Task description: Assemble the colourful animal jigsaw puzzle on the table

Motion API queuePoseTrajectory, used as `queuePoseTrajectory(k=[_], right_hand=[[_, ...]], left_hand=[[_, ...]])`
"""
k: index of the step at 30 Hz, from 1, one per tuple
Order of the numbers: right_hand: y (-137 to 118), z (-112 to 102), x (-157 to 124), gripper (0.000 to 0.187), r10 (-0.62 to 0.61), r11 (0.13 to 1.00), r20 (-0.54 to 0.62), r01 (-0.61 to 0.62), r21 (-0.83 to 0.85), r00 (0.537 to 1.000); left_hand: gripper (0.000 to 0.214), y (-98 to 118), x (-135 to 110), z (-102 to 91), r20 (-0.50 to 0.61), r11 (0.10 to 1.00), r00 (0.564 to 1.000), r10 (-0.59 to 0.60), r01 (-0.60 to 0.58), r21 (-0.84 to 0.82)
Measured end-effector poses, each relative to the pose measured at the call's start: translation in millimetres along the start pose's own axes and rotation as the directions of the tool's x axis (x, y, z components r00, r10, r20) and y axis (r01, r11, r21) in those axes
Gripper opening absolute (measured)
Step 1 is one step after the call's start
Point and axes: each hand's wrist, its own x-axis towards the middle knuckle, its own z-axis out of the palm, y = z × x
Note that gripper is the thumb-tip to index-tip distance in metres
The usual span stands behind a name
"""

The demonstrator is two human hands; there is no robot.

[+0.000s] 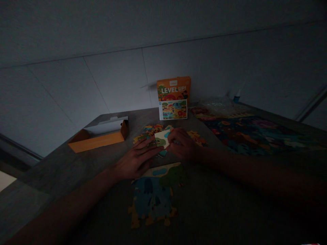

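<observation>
The scene is dim. My left hand [135,158] lies flat on the table with its fingers stretched out toward a pale puzzle piece [161,139]. My right hand [182,143] is curled, pinching that piece from the right. Both hands meet at the piece, above a partly joined puzzle section [153,199] showing blue and green shapes. Loose coloured puzzle pieces [151,130] lie just beyond the hands.
An orange puzzle box lid [173,98] stands upright against the wall. An open orange box tray [100,137] sits at the left. A large finished puzzle [252,134] and a clear plastic bag [218,103] lie at the right. The grey table [76,163] ends at the left.
</observation>
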Motion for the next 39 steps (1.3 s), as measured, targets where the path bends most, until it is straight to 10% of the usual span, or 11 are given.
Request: queuePoseTrajectory(k=[19,29,39], right_hand=[[6,5,-5,0.013,0.246,0.968,0.233,-0.249,-0.02,0.941],[12,11,-12,0.018,0.363,0.909,0.513,-0.417,-0.011,0.778],[12,12,-13,0.017,0.287,0.92,0.516,-0.381,0.085,0.807]], left_hand=[[0.051,-10,-5,5.6,-0.059,0.992,0.991,-0.123,0.125,0.024],[0.038,-29,-12,12.9,-0.07,0.826,0.825,-0.561,0.563,0.03],[0.041,-33,-14,17.1,0.032,0.813,0.812,-0.582,0.581,0.034]])
